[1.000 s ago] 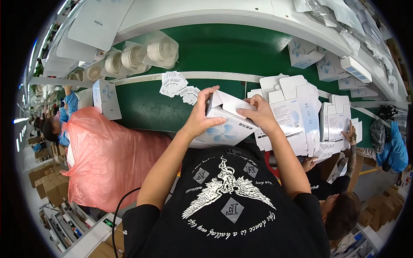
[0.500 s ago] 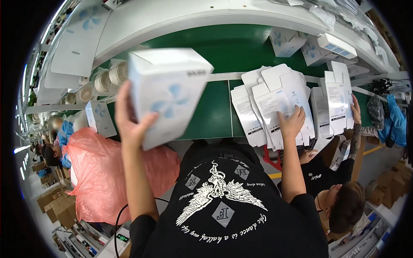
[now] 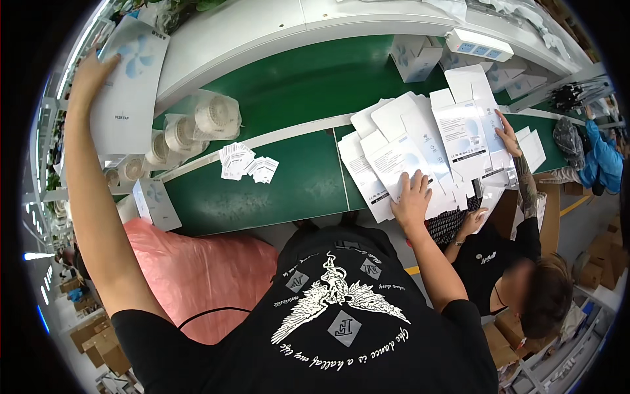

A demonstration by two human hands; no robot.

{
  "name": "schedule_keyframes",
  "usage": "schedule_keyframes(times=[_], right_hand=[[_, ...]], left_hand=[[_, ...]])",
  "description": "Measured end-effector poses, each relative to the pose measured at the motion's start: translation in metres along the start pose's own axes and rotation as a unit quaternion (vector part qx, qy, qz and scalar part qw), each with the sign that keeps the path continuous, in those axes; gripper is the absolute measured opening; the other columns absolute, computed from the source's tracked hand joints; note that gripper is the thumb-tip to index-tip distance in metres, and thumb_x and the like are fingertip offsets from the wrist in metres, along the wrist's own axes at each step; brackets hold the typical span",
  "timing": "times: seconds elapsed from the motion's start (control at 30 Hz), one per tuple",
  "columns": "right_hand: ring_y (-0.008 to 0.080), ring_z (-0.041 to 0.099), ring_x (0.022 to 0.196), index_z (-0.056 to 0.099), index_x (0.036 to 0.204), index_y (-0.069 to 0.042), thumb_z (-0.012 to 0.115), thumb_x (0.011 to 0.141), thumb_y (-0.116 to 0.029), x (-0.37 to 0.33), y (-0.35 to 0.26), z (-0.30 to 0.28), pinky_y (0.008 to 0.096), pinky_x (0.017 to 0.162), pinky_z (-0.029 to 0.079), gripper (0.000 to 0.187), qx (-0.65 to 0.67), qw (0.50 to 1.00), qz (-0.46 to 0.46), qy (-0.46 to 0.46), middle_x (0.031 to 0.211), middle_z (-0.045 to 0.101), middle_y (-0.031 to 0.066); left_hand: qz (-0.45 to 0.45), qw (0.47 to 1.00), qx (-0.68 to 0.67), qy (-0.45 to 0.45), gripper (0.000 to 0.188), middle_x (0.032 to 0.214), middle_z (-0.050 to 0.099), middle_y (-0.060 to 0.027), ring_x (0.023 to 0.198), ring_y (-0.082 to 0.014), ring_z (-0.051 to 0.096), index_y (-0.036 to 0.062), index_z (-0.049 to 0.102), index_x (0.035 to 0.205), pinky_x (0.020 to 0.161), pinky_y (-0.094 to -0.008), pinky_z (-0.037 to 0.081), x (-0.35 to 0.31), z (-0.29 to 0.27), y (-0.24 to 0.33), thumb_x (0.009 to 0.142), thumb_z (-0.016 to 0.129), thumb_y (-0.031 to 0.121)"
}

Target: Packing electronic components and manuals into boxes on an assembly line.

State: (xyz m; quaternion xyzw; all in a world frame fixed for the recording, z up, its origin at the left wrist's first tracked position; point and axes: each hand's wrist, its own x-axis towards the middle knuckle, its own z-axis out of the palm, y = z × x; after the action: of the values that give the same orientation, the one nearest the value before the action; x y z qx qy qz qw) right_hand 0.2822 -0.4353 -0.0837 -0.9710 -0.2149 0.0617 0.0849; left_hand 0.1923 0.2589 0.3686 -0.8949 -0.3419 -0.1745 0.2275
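At the upper left, my left hand (image 3: 93, 77) reaches up with its fingers on a white carton (image 3: 125, 98) printed with a blue fan blade, on the raised white shelf; part of the fingers is hidden. My right hand (image 3: 412, 197) lies on top of a pile of flat, unfolded white cartons (image 3: 394, 161), its fingers stretched out over the top one. Small white printed slips (image 3: 239, 161) lie loosely heaped on the green table (image 3: 289, 203) between my arms. Beyond them, to the left, several round cream fan parts (image 3: 215, 117) sit in clear bags.
A pink plastic bag (image 3: 197, 269) bulges below the table's left front edge, near a standing carton (image 3: 157, 205). To the right, a co-worker's tattooed arm (image 3: 527, 187) extends to the flat cartons. A white power strip (image 3: 479, 46) runs along the far shelf.
My left hand has carried the folded carton up and left to the shelf, uncovering the slips and fan parts. My right hand has shifted slightly left on the flat cartons.
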Motion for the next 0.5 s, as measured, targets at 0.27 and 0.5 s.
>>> schedule_keyframes(times=[0.27,0.5], right_hand=[[0.0406,0.062,0.130,0.066,0.135,-0.005,0.076,0.083,-0.008,-0.008,-0.022,-0.104,0.0551,0.114,0.046,0.053,0.088,0.986,-0.140,0.020,0.141,0.065,0.0210],[0.0401,0.060,0.135,0.067,0.131,-0.006,0.076,0.086,-0.013,0.024,-0.049,-0.203,0.0583,0.119,0.038,0.047,0.160,0.945,-0.232,0.169,0.135,0.070,0.0152]], left_hand=[[0.460,0.786,-0.398,-0.111,0.096,0.160,0.051,-0.0191,0.151,-0.0344,0.047,0.0046,0.047,0.158,0.123,-0.0491,0.038,-0.257,-0.069,0.364,0.075,0.092,0.024],[0.284,0.807,-0.498,-0.139,0.025,0.081,0.074,-0.0144,0.073,-0.0333,0.074,0.0047,0.069,0.102,0.070,-0.0422,0.057,-0.355,0.015,0.388,0.089,0.082,0.021]])
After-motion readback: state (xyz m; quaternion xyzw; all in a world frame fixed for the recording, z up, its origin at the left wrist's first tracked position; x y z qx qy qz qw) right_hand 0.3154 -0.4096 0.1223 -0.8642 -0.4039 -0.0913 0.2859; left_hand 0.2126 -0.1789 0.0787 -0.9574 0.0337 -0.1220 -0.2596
